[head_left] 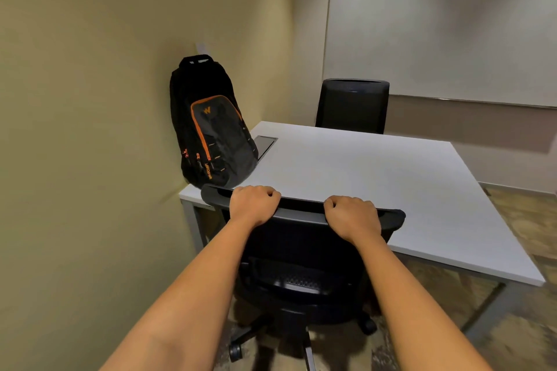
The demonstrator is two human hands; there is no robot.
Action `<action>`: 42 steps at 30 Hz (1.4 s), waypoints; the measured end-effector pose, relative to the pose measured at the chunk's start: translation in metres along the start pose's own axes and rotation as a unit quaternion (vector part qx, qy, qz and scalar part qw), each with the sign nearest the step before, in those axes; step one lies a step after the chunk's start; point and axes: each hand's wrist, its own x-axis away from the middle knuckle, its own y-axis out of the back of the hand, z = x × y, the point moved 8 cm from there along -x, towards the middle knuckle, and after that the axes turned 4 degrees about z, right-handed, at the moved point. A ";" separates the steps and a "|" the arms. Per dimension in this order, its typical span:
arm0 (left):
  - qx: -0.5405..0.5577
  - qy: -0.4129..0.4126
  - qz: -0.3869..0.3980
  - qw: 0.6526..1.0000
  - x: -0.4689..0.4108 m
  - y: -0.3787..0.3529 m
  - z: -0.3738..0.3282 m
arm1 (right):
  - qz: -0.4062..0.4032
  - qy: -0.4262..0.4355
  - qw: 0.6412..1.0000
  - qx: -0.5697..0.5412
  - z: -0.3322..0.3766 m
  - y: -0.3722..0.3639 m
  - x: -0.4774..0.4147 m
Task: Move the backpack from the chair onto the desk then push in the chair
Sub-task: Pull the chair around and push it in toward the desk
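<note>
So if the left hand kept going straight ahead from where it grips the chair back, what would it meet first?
Probably the backpack: it stands on the desk just beyond the left hand, leaning on the wall. Depth is unclear, so the hand might pass to its right over bare desk.

Most of the worktop [376, 178] lies bare, from its right edge to its near edge. A backpack [211, 126] stands at the left edge against the wall [90, 99], beside a hatch [265, 143]. A chair [301, 250] blocks the near edge, both hands clamped on its backrest; another chair [352, 105] stands behind the far edge.
</note>
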 end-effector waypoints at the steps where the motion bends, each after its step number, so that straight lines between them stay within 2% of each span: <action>1: -0.001 -0.001 -0.003 1.000 -0.004 0.001 0.004 | -0.001 -0.001 1.000 0.002 0.004 -0.001 -0.003; 27: 0.019 -0.028 0.027 0.999 -0.113 -0.007 0.062 | 0.003 -0.039 0.999 0.001 0.051 -0.022 -0.108; 42: 0.045 -0.042 0.030 0.998 -0.116 -0.006 0.068 | 0.056 -0.069 0.996 0.024 0.057 -0.027 -0.109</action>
